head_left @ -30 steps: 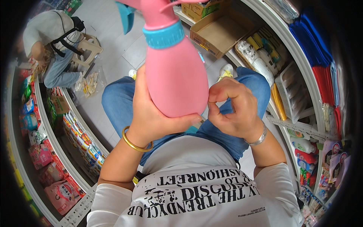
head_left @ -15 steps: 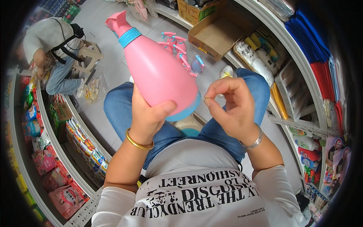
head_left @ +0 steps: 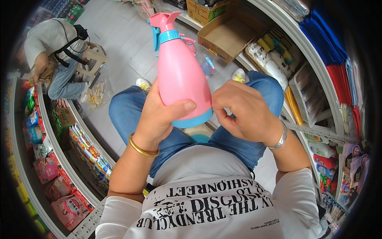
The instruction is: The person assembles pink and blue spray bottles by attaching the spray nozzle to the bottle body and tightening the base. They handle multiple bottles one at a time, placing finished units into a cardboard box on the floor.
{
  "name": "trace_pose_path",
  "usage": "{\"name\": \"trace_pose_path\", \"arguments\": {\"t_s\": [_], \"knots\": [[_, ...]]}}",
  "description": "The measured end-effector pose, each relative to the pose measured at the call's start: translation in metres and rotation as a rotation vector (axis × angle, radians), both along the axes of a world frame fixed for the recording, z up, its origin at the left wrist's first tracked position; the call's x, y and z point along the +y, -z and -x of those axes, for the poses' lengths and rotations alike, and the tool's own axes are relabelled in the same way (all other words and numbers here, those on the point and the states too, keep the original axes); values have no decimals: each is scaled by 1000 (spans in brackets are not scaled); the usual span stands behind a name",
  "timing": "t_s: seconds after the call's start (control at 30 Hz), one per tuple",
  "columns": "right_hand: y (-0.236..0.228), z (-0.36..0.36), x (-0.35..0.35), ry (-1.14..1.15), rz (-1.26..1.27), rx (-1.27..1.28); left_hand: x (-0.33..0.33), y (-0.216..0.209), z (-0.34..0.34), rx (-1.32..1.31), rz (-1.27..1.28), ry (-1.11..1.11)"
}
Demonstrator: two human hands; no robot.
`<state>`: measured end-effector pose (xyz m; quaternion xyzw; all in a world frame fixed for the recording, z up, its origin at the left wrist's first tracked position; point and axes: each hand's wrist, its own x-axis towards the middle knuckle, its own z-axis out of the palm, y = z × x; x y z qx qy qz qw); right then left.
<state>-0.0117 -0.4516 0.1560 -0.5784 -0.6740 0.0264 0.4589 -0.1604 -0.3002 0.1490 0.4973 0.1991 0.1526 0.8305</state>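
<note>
A pink spray bottle with a blue collar, blue trigger and blue base is held up over my lap. My left hand is wrapped round its lower left side, thumb across the front near the base. Close against the bottle's lower right side is my right hand, its fingers curled with thumb and forefinger pinched together. Whether anything tiny sits in that pinch I cannot make out. Behind the bottle, partly hidden, more pink spray bottles and a blue one stand on the floor.
An open cardboard box lies at the far right by the shelf. Shelves of packaged goods curve along the left, and folded blue bags hang on the right. Another person bends beside a beige stool at the far left.
The spray bottle has swung upright and turned, so its blue trigger shows on the left. My right hand has moved in against its lower side, fingers curling closer.
</note>
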Motion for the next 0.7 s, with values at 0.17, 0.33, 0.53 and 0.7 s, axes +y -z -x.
{"name": "trace_pose_path", "arguments": {"t_s": [0.17, 0.33, 0.53, 0.7], "knots": [[8, 4, 1, 92, 53, 123, -3, 5, 1, -28, -316, -76], [13, 15, 1, 184, 97, 531, 2, 12, 5, -86, -633, -107], [20, 19, 8, 101, 224, 1429, 10, 25, 2, -329, -1162, -151], [30, 16, 6, 88, 224, 1544, 10, 32, 5, -223, -884, -157]]}}
